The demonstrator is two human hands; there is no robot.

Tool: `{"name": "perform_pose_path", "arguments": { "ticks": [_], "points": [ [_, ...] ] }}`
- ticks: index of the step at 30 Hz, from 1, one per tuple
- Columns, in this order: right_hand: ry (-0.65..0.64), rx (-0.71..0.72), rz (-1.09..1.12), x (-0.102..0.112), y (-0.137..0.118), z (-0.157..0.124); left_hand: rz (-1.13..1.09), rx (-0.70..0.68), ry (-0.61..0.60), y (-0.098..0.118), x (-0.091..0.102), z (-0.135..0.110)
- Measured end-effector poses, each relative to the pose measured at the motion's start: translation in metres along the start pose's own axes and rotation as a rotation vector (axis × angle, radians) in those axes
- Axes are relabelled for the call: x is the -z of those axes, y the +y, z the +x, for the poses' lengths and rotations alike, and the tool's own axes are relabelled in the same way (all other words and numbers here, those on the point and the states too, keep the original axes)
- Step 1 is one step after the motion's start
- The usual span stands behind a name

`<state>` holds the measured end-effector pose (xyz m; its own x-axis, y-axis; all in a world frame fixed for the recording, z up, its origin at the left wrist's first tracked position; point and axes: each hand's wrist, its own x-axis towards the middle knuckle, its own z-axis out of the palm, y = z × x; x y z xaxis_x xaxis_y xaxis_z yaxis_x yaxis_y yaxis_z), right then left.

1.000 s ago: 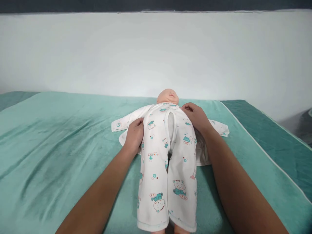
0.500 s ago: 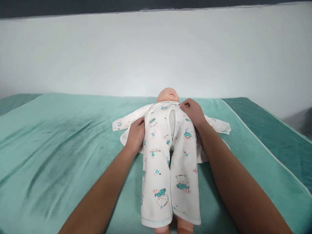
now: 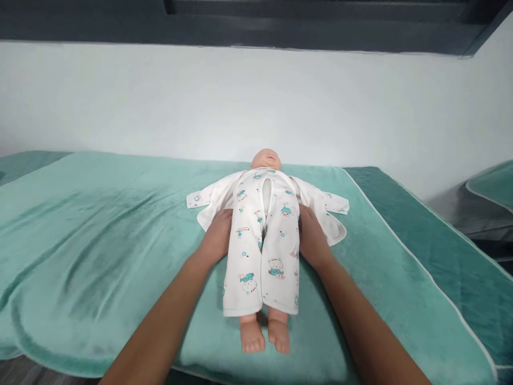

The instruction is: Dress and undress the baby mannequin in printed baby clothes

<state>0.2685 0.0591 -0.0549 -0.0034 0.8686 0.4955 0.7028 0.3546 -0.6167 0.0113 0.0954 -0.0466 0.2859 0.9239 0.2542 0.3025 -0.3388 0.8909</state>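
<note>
A baby doll [image 3: 266, 159] lies on its back, head toward the wall and bare feet toward me. White baby trousers [image 3: 244, 251] printed with bears and houses cover its legs and reach up over its chest, with an open split at the crotch. A white long-sleeved top [image 3: 224, 192] spreads beneath, both sleeves stretched outward. My left hand [image 3: 217, 235] curls against the trousers' left side, over the top's hem. Along the opposite side, my right hand [image 3: 312, 235] is curled at the trousers' edge. The fingertips of both hands are hidden by the cloth.
A light green plush cover [image 3: 120, 240] lies under the doll, wrinkled at the left. Darker green quilted bedding [image 3: 433, 235] extends on the right. Behind is a white wall [image 3: 240, 101] below a dark beam [image 3: 280, 27]. More green fabric [image 3: 495, 182] shows at the far right.
My right hand has left the trousers' upper chest area and come down to their right side. My left hand stays at the left side, slightly lower. The view has pulled back, showing the doll's feet.
</note>
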Motion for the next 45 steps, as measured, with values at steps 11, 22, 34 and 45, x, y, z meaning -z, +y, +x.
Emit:
{"name": "perform_pose_path", "arguments": {
  "ticks": [11, 22, 34, 45],
  "points": [
    [-0.174, 0.150, -0.389, 0.019, -0.027, -0.059, 0.827, -0.166, 0.008, -0.006, 0.002, -0.045],
    [-0.148, 0.294, -0.345, 0.019, -0.012, -0.043, 0.982, -0.239, 0.067, -0.006, 0.004, -0.049],
    [-0.246, 0.267, -0.280, 0.029, -0.020, -0.060, 0.626, -0.329, -0.017, -0.004, 0.008, -0.066],
    [-0.004, 0.032, 0.151, 0.034, -0.043, -0.119, -0.010, 0.121, 0.199, 0.014, -0.003, -0.164]
  ]
}}
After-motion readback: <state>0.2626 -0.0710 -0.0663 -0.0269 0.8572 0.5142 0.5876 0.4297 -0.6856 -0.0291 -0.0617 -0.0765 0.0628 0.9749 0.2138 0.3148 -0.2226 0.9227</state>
